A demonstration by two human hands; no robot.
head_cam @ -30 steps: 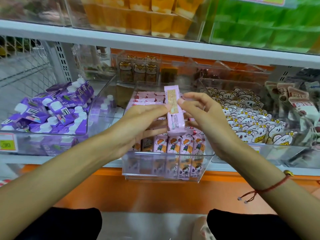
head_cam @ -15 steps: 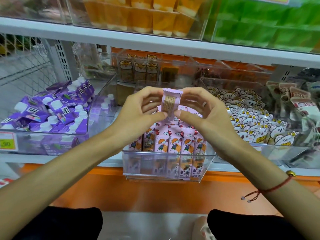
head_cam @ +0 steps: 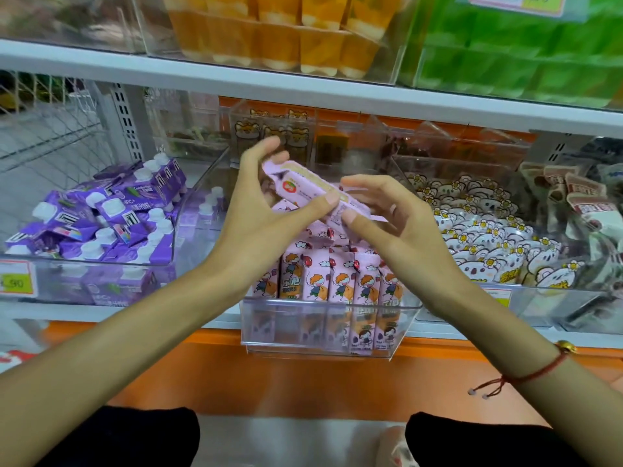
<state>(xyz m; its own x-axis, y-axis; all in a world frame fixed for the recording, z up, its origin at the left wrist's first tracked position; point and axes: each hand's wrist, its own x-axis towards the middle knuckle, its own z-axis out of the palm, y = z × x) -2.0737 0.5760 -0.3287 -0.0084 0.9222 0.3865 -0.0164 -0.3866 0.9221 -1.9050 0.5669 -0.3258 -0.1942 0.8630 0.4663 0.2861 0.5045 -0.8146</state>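
Pink packet [head_cam: 310, 188] held over its bin [head_cam: 323, 328]
From the head view, the left hand [head_cam: 256, 214] and right hand [head_cam: 387, 224] both pinch the packet, tilted above the clear bin at the shelf's [head_cam: 101, 313] front edge. A row [head_cam: 340, 281] already stands upright inside; this packet is not yet placed.
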